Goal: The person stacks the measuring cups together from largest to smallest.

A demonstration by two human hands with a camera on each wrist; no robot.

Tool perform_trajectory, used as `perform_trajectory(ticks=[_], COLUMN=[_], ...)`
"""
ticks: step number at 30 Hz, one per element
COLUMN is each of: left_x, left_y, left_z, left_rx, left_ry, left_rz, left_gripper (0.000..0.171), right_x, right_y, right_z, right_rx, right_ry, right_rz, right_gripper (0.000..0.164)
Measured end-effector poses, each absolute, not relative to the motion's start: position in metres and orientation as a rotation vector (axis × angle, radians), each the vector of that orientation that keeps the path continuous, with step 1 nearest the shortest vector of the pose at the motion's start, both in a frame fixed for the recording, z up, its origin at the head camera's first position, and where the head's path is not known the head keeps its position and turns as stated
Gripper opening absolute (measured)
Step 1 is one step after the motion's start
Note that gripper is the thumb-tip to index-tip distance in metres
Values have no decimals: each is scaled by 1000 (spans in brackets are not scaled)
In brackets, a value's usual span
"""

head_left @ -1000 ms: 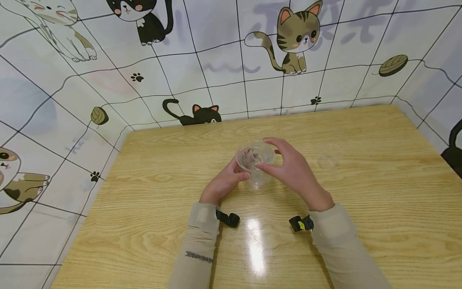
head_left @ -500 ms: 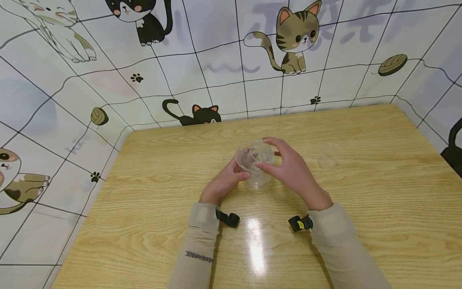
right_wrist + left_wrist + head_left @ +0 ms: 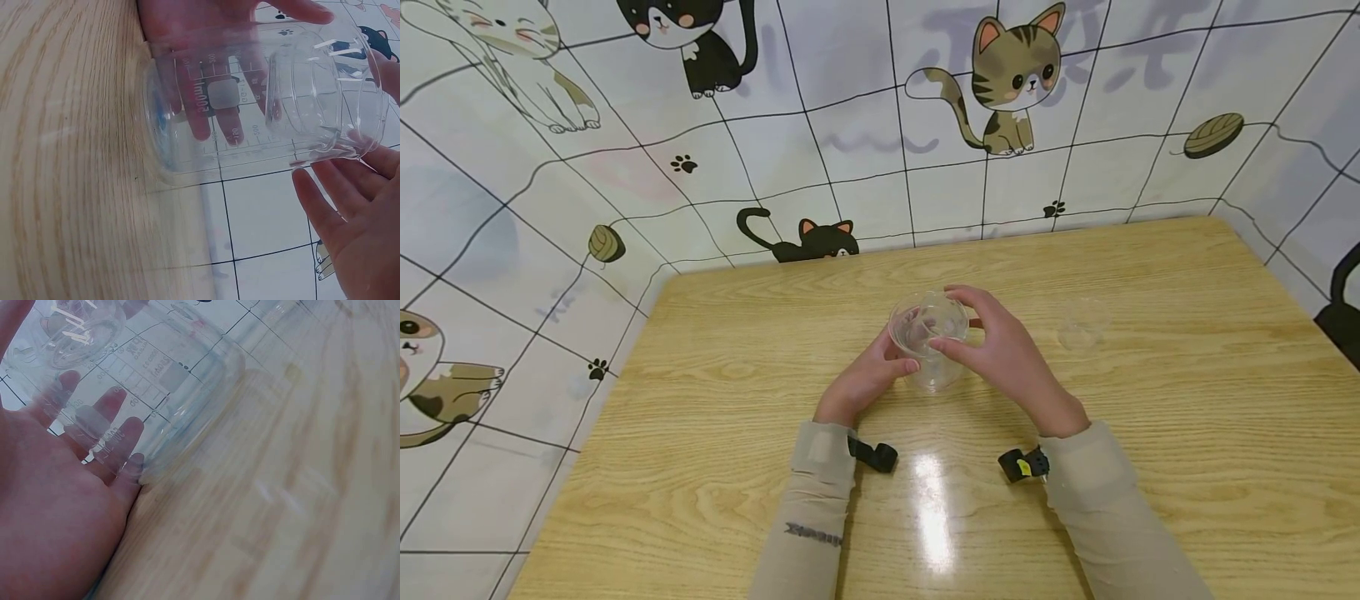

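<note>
A clear glass beaker point(image 3: 931, 377) with printed graduations stands upright on the table in the head view; its 500 ml mark shows in the right wrist view. My left hand point(image 3: 871, 373) wraps round its left side, the fingers point(image 3: 119, 434) showing through the glass in the left wrist view. Inside its mouth sits a smaller clear glass beaker point(image 3: 303, 94), partway down and above the large one's bottom. My right hand point(image 3: 1011, 354) holds the small beaker at the rim, thumb on the near side and fingers on the far side.
Another clear glass vessel point(image 3: 1084, 325), faint against the wood, stands to the right of the hands. The wooden table point(image 3: 700, 417) meets white tiled-pattern walls point(image 3: 865, 142) with cat drawings at the back and sides.
</note>
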State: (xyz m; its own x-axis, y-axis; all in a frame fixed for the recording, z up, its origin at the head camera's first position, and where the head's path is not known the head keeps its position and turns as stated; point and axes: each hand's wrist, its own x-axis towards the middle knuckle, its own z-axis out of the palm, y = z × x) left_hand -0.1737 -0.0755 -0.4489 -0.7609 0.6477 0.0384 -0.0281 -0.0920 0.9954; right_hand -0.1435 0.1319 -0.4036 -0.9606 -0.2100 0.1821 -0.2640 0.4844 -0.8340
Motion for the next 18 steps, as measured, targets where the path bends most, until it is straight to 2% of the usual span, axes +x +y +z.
perform_trajectory(ticks=[18], left_x=[-173], left_y=[-75], left_z=[-448], left_rx=[641], left_ry=[1697], left_rz=[1907], left_gripper=[76], right_x=[-143], right_y=[132], right_z=[-402], right_rx=[492], right_ry=[-2618], right_rz=[1537], right_gripper=[69])
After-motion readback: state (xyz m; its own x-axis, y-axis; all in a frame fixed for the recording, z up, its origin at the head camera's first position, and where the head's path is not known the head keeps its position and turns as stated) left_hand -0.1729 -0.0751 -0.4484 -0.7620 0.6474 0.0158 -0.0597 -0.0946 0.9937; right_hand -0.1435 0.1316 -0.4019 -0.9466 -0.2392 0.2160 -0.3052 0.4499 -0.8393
